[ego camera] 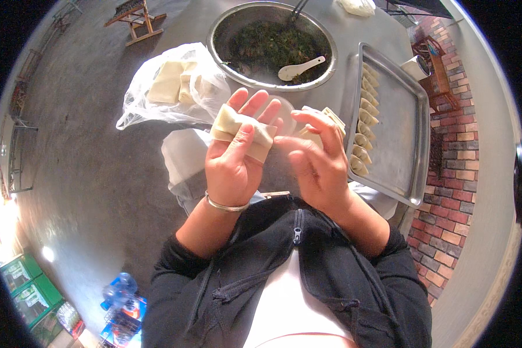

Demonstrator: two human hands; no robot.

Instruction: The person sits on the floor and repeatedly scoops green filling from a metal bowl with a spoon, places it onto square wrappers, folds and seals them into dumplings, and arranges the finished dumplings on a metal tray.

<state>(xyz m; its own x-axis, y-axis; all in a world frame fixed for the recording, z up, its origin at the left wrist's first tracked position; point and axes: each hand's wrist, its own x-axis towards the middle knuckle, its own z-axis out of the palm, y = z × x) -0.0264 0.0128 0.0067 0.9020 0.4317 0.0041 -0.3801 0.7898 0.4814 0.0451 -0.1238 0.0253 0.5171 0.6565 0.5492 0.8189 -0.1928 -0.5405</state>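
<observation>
My left hand (237, 156) is palm up, holding a folded dough wrapper (243, 126) across its fingers. Its thumb presses on the fold; whatever lies inside is hidden. My right hand (322, 161) is just to the right, partly blurred, with its index fingertip close to the wrapper's edge. Several more square wrappers (334, 119) show behind its fingers; whether they are gripped or lie behind cannot be told. Beyond both hands stands a steel basin (217, 58) of chopped green filling (265, 45), with a white spoon (300, 69) resting in it.
A metal tray (396, 130) on the right holds a row of folded dumplings (365, 117) along its left side. To the left, a clear plastic bag (130, 102) contains stacked wrappers (167, 82). Dark chopsticks (299, 9) lean in the basin. A white cup (413, 68) stands past the tray.
</observation>
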